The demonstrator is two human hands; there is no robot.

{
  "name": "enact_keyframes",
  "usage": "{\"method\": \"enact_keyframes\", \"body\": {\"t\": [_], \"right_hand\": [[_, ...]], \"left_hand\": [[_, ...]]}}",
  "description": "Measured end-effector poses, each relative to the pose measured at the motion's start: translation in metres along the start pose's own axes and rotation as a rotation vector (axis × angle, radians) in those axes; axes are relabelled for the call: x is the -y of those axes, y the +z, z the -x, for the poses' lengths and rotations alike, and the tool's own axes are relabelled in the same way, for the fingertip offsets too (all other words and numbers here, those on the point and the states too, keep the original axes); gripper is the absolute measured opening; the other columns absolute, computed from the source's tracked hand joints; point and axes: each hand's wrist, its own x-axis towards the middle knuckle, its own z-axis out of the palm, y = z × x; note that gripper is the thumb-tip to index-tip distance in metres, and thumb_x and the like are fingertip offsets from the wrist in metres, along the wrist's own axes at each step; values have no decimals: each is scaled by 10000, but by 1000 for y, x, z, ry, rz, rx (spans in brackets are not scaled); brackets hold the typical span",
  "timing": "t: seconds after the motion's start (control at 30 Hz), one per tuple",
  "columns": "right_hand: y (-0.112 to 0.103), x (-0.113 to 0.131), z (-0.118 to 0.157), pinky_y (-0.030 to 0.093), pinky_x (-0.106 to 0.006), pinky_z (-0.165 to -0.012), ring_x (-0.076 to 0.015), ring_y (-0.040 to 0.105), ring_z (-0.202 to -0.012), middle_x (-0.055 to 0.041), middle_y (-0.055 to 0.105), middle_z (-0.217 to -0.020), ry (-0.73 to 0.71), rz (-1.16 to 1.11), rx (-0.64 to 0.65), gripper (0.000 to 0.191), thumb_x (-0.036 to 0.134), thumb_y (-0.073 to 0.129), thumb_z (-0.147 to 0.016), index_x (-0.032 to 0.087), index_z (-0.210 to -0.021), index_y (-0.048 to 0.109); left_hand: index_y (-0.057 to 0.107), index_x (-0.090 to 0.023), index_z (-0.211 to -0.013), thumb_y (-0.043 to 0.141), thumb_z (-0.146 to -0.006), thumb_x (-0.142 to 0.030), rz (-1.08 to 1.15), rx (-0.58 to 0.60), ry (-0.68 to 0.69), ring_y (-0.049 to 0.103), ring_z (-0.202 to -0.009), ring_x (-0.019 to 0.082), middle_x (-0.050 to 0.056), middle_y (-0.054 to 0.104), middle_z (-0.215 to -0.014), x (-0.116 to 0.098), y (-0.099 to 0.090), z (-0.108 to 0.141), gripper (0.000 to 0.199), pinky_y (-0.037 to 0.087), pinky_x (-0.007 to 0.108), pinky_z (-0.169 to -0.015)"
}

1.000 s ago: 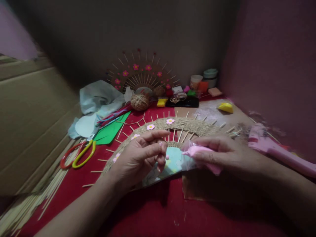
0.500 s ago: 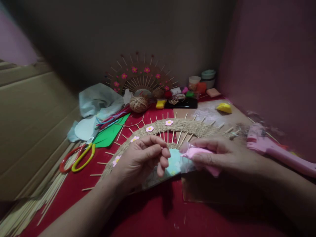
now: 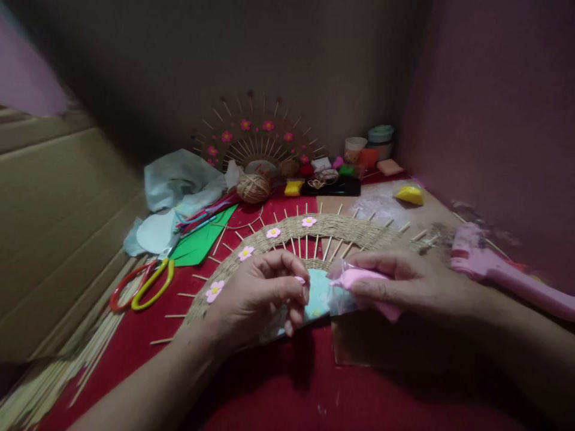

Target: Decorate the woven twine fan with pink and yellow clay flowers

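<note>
At three o'clock of the left hand (image 3: 265, 287), right at its fingertips, sits a small pink bit (image 3: 300, 279); farther out at three o'clock is a pink lump (image 3: 366, 278) in clear plastic, a gap between the two. The lump lies at nine o'clock of the right hand (image 3: 404, 278), its narrow tip pointing toward the left one. The left hand is curled, thumb and index finger pinched together on the bit, the other fingers loosely bent. The right hand is closed around the lump, thumb below and fingers above, the plastic showing past the fingertips.

Under and beyond both hands spreads a woven fan (image 3: 345, 226), sticks poking out along its curved edge. Four pink flowers (image 3: 309, 221) with yellow centres run along it from nine to one o'clock of the left hand. Its pale blue patterned base (image 3: 320, 293) shows between the hands.

Farther out from the left hand, scissors (image 3: 169, 278) lie at nine o'clock, a green sheet (image 3: 193, 245) at ten, a ball of twine (image 3: 253, 188) at twelve, and loose sticks (image 3: 45, 383) at eight. From the right hand, a yellow piece (image 3: 409, 194) lies at twelve and a pink glue gun (image 3: 503, 272) at three o'clock
</note>
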Motion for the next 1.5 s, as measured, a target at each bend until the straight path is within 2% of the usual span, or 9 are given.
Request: {"method": "enact_keyframes", "body": {"t": [0.13, 0.3, 0.47, 0.67, 0.93, 1.07, 1.33, 1.43, 1.5], "right_hand": [[0, -1, 0, 268, -188, -461, -62, 397, -507, 46, 448, -555, -16, 4, 6, 245, 348, 522, -898, 139, -777, 561], [0, -2, -1, 277, -187, -458, -61, 402, -504, 45, 459, -577, -21, -6, 9, 236, 363, 520, -896, 146, -816, 565], [0, -1, 0, 291, -186, -462, -63, 397, -504, 46, 459, -551, -14, -5, 4, 256, 364, 528, -894, 151, -755, 554], [1, 2, 1, 285, -183, -456, -61, 398, -510, 49, 459, -562, -14, -24, 20, 271, 385, 536, -889, 156, -745, 541], [4, -2, -1, 300, -177, -464, -61, 406, -521, 57, 446, -569, -45, -35, 44, 245, 375, 533, -894, 152, -799, 563], [5, -5, -2, 310, -172, -465, -59, 415, -521, 58, 449, -586, -44, -40, 45, 201, 332, 526, -898, 157, -810, 566], [9, -3, -1, 332, -145, -476, -44, 420, -535, 62, 458, -617, -46, -47, 77, 154, 292, 561, -888, 148, -838, 585], [9, -4, -1, 341, -143, -481, -41, 417, -540, 54, 466, -644, -46, -55, 89, 203, 339, 547, -895, 141, -881, 592], [9, -5, -2, 347, -148, -482, -44, 419, -548, 43, 479, -673, -41, -58, 89, 239, 372, 546, -889, 136, -886, 588]], "left_hand": [[621, -135, -764, 682, -720, -49, 3, 42, 40, 645, -488, 121, 16, 677, -645, 0, 3, -1, 114, 527, 179, -407], [660, -121, -959, 609, -823, -125, 74, 115, 86, 674, -552, 130, 45, 691, -705, 1, 3, -3, 145, 557, 192, -455], [653, -138, -831, 631, -808, -186, 43, 98, 0, 641, -454, 141, 39, 686, -628, 2, -1, -2, 58, 502, 189, -354], [668, -158, -796, 692, -758, -181, -410, -133, 124, 595, -508, 70, -12, 655, -607, -1, 9, 5, 51, 489, 149, -503], [665, -133, -940, 595, -821, -105, -1154, -98, 564, 615, -632, 67, 26, 703, -816, 3, 20, 12, 141, 460, 134, -561], [644, -134, -976, 582, -832, -100, -1292, -102, 629, 645, -711, 84, 41, 714, -892, 7, 18, 10, 160, 473, 143, -598], [611, -124, -886, 584, -821, -61, -1520, -88, 836, 615, -636, 83, 8, 678, -746, 12, 21, 10, 94, 467, 171, -607], [605, -120, -842, 550, -834, -69, -1453, -95, 743, 591, -593, 86, 16, 651, -708, 12, 22, 14, 76, 460, 182, -564], [593, -133, -817, 521, -861, -109, -1209, -83, 509, 565, -524, 70, 5, 625, -666, 7, 22, 17, 88, 442, 160, -490]]}}
